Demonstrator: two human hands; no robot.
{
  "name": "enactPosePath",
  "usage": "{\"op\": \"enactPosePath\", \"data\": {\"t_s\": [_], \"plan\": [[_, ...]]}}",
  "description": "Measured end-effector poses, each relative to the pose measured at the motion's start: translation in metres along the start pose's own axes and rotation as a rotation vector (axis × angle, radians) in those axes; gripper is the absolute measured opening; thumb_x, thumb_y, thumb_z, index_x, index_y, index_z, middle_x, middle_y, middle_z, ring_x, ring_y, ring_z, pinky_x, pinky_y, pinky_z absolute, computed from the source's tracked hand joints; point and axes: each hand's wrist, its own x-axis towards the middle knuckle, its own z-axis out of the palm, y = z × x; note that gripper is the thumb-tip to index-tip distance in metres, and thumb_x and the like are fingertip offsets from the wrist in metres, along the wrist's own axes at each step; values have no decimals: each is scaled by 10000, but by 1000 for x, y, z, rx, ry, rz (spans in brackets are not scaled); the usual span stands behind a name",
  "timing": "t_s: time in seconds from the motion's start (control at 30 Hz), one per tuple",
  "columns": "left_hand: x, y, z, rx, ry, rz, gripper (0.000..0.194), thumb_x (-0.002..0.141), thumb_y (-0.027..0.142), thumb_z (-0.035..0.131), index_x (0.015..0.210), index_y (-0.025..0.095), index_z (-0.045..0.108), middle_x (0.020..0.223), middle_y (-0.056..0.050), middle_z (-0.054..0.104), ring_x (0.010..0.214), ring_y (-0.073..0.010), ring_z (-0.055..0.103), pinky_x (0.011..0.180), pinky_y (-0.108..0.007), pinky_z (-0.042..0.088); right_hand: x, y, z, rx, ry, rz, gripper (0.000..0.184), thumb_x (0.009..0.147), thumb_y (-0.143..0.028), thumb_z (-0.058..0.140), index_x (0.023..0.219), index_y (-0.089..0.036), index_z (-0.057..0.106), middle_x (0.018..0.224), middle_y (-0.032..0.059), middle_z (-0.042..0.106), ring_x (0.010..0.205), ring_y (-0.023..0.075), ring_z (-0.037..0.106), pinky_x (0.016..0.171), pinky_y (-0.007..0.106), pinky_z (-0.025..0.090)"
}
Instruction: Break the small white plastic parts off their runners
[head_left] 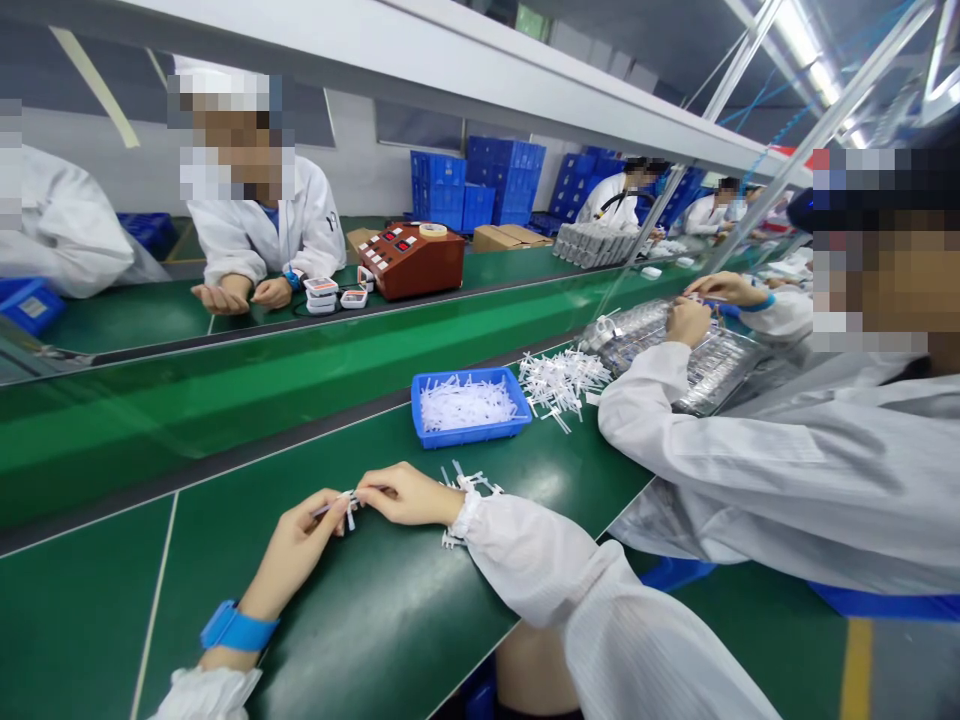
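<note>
My left hand, with a blue band on its wrist, pinches a small white plastic strip piece above the green tabletop. Meeting it from the right, my right hand has its fingertips closed on the same piece. What exactly lies between the fingers is partly hidden. Several similar white pieces lie on the table by my right cuff, partly covered by the sleeve. Behind my hands stands a blue tray filled with thin white strips.
A loose heap of white pieces lies right of the tray. At the right a co-worker's hands work over clear plastic trays. Beyond the green divider are a brown control box and another co-worker. Blue crates are stacked behind.
</note>
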Motion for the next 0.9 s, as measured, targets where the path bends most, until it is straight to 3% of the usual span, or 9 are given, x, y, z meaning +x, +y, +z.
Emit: {"op": "enactPosePath", "data": {"t_s": [0.9], "plan": [[0,0,3,-70,34,-44,392,800,527,544,600,190,536,553,19,495,563,-149,479,584,-245,382,0,-2,1,42,-17,21,198,920,-235,462,838,-145,618,689,-18,555,575,77,430,575,175,344]]}}
